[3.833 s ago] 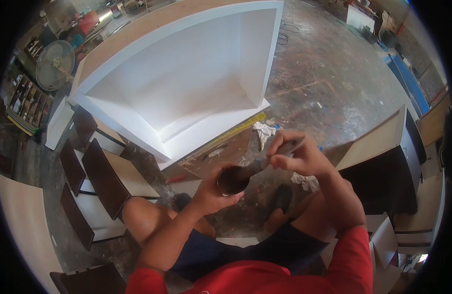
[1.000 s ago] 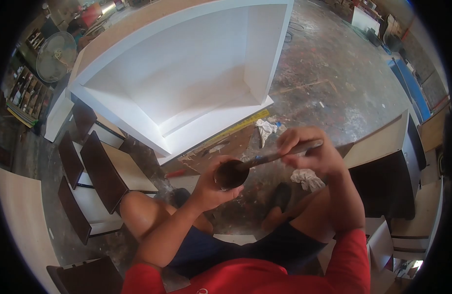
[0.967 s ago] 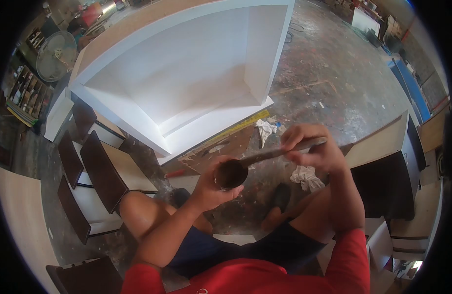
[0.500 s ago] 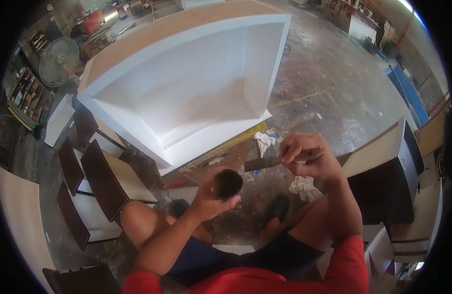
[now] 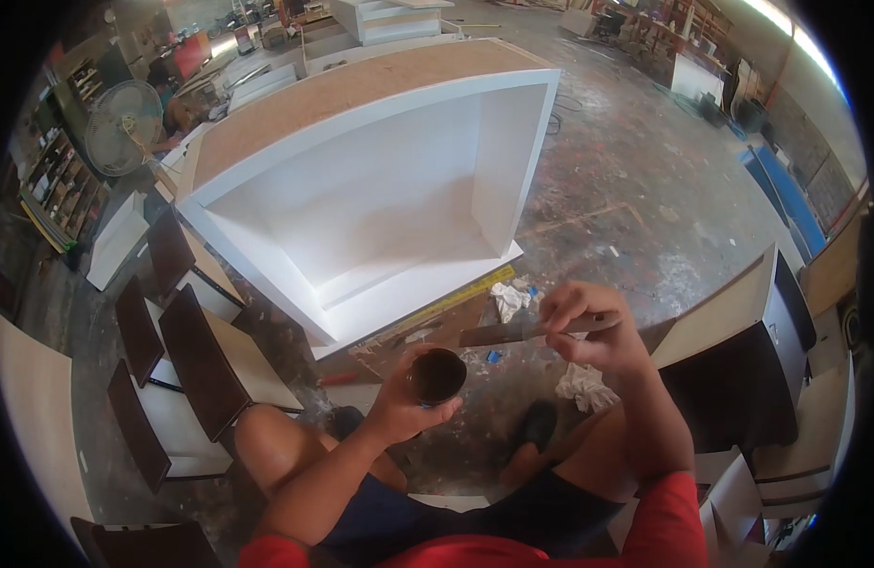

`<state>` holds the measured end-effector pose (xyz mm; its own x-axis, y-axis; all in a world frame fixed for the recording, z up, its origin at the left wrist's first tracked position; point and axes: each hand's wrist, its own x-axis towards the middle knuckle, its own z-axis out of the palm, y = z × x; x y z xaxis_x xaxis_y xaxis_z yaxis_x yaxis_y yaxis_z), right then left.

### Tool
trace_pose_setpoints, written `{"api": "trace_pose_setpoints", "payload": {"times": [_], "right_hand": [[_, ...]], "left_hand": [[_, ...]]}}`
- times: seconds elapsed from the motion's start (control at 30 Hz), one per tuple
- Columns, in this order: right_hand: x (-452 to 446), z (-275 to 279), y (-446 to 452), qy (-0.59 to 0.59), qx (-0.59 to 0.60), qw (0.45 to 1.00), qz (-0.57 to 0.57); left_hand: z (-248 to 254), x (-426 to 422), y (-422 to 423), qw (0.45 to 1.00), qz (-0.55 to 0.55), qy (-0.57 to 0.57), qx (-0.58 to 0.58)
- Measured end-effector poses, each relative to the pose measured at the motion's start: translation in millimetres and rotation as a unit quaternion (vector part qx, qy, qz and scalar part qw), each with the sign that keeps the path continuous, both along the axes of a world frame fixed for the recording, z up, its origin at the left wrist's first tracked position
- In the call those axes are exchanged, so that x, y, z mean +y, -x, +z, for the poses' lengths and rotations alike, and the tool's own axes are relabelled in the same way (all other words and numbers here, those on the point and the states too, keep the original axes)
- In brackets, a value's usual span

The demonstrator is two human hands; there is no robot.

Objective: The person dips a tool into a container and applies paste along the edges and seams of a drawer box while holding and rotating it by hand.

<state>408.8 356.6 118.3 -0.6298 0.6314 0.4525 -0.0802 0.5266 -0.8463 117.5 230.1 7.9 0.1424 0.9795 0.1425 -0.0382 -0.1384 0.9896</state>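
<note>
A dark, round, open-topped container [image 5: 438, 376] is tilted in my left hand [image 5: 399, 405], whose fingers wrap round its side. My right hand [image 5: 586, 327] pinches the handle of a flat tool [image 5: 499, 333], a brush or putty knife; its dark, flat end points left, just above and right of the container, apart from its rim. What lies inside the container is too dark to tell. Beyond both hands stands a large white cabinet [image 5: 380, 189] with a curved front and a bare wood-coloured top.
Dark-fronted drawers [image 5: 205, 360] stand at the left, below a fan [image 5: 124, 128]. A dark-fronted unit [image 5: 740, 369] is at the right. Crumpled white cloth [image 5: 586, 386] and a red-handled tool [image 5: 338, 379] lie on the floor [image 5: 626, 189]. Another person is partly visible behind the fan.
The flat tool has come out of the container and now hangs beside it in my right hand. My head view has tilted up, showing more of the workshop.
</note>
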Motion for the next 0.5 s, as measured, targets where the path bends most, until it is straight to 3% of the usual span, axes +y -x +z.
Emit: {"api": "trace_pose_setpoints", "payload": {"times": [0.07,0.17,0.27,0.37,0.47,0.5], "right_hand": [[-9,-3,12,0.034,0.049,0.998,0.011],[-19,-1,20,0.058,-0.089,0.994,-0.013],[-10,-4,14,0.164,-0.05,0.983,-0.061],[-3,-2,6,0.067,-0.069,0.987,-0.129],[-15,-6,20,0.121,0.066,0.987,-0.085],[-21,-7,28,0.146,0.06,0.984,-0.078]], "left_hand": [[8,-2,-2,0.999,0.004,0.034,-0.006],[15,2,-7,1.0,0.004,0.016,-0.009],[-1,3,-5,1.0,0.014,-0.018,-0.011],[8,12,0,0.98,0.023,-0.146,0.132],[21,7,-7,1.0,-0.009,-0.003,-0.019],[19,7,-9,1.0,-0.006,0.001,-0.028]]}}
